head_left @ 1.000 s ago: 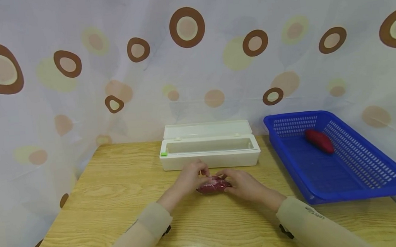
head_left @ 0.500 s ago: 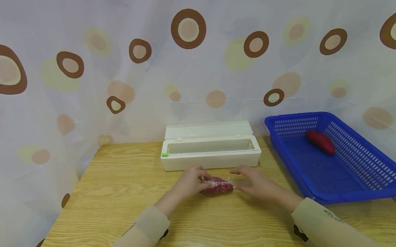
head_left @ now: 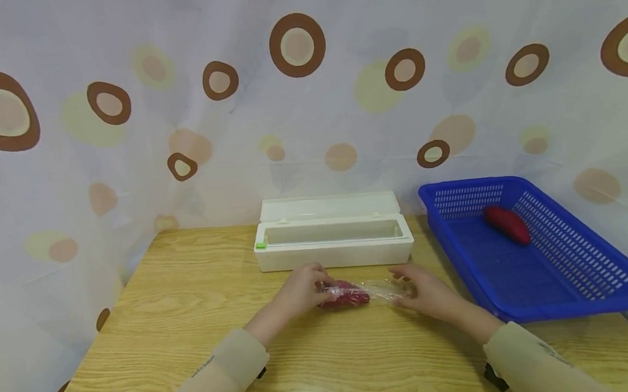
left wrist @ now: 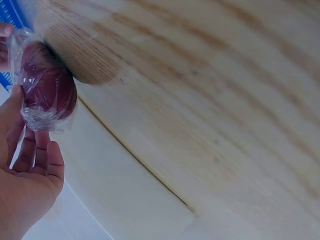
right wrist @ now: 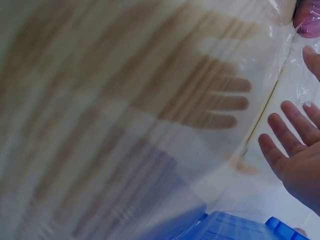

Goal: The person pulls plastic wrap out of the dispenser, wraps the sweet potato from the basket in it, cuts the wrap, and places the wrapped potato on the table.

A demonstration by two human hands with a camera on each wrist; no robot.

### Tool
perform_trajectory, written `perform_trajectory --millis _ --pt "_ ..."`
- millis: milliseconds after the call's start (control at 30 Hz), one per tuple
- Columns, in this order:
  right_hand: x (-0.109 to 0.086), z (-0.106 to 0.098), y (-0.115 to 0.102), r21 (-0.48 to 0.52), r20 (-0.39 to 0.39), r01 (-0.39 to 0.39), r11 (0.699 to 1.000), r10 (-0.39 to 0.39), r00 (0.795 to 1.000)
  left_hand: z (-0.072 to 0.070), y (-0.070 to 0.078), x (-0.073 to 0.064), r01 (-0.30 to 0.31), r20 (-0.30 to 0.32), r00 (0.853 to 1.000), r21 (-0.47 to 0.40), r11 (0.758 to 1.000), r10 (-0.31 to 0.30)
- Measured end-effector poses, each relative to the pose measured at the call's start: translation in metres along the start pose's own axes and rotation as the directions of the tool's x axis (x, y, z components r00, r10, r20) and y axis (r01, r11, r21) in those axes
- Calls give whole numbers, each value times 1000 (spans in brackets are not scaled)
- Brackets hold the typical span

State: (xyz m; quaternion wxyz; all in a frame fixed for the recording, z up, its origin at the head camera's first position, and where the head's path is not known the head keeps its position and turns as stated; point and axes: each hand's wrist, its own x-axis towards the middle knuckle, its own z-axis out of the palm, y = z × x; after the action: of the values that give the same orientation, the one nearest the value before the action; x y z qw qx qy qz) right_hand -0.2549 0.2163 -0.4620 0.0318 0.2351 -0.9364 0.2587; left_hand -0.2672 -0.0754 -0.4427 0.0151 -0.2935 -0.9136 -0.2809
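Note:
A red sweet potato in clear cling film lies on the table in front of the white box. My left hand holds its left end, thumb on the near side and fingers beyond; the left wrist view shows the wrapped sweet potato at the fingertips. Loose cling film stretches rightward off the other end. My right hand pinches this film between thumb and forefinger. In the right wrist view the other fingers of the right hand are spread apart.
Behind the hands stands a long white cling film box, its lid raised against the patterned curtain. A blue plastic basket at the right holds another red sweet potato. The wooden table reflects light near its front.
My right hand has moved right, away from the sweet potato, drawing the film end out from it. The left hand has stayed at the left end, shifting only slightly.

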Motion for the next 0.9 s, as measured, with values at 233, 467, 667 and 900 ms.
perform_trajectory --millis 233,467,667,900 --pt "-2 -1 6 -6 13 -54 999 54 998 0 -1 -1 0 -8 1000 -17 1000 0" --pt "-4 -3 8 42 4 -43 998 43 999 0 -1 0 -15 -16 1000 -13 1000 15" --pt "-4 -6 3 38 -85 6 999 -3 996 1 -3 -2 -19 -21 1000 -23 1000 19" --pt "3 -9 -12 26 -151 -32 999 35 988 2 -5 -2 -26 -18 1000 -26 999 25"
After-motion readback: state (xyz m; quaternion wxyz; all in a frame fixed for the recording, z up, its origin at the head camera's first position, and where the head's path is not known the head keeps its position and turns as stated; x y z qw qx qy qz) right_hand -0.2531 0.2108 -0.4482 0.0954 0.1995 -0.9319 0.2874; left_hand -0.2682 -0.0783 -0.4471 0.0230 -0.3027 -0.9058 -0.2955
